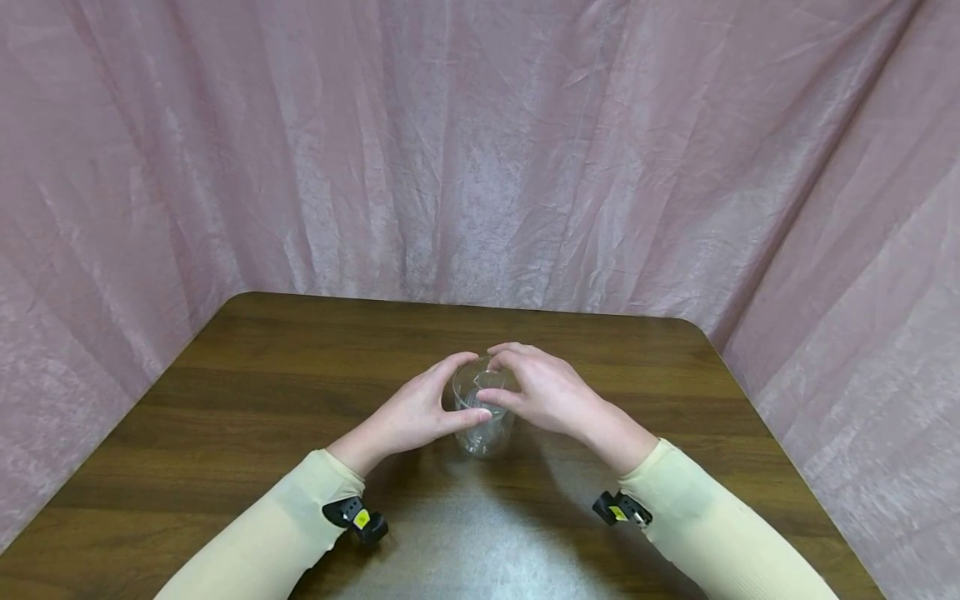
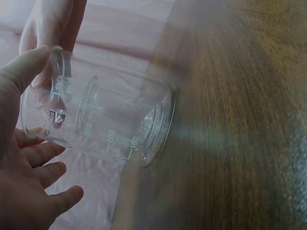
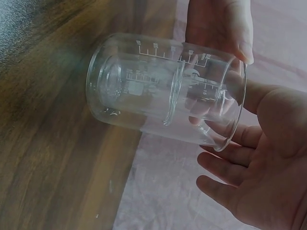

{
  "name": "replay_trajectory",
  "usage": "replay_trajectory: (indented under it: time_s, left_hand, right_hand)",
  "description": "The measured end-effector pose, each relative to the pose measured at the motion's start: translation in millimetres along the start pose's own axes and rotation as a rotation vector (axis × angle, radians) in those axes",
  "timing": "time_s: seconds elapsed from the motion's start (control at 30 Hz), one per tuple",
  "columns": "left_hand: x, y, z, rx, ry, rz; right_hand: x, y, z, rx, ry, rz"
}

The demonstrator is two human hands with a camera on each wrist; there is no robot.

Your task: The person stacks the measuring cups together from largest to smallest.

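A large clear glass beaker (image 1: pixel 467 429) with white graduations stands upright on the wooden table. My left hand (image 1: pixel 423 408) grips it near the rim, thumb on the near side and fingers around the far side. Inside it sits a smaller beaker (image 3: pixel 173 103), its rim about halfway up the large one's wall. My right hand (image 1: pixel 543 387) reaches into the mouth of the large beaker from the right. Its thumb and forefinger pinch a still smaller glass beaker (image 3: pixel 208 91) with fine markings, above the middle one. The remaining right fingers extend outside, past the large rim.
The brown wooden table (image 1: pixel 300 367) has rounded far corners. Pink velvety curtain (image 1: pixel 480 167) hangs behind it and along both sides. A black camera strap is on each sleeved wrist, and light glares off the near part of the tabletop.
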State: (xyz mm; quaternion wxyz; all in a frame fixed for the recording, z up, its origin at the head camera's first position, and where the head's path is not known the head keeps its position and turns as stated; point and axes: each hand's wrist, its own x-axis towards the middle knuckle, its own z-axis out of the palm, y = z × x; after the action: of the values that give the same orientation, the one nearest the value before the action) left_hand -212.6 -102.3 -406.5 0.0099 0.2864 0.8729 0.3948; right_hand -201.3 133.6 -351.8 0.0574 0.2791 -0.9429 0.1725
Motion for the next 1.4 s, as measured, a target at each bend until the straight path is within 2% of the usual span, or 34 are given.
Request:
replay_trajectory:
  time_s: [0.53, 1.4]
  left_hand:
    - [-0.3, 0.3, -0.2, -0.012, -0.006, 0.009]
    - [0.2, -0.1, 0.5, -0.011, -0.002, -0.005]
  right_hand:
    - [7.8, -4.2, -4.4, -0.013, -0.095, 0.071]
    - [15.3, -9.8, -3.1, -0.070, -0.122, 0.109]
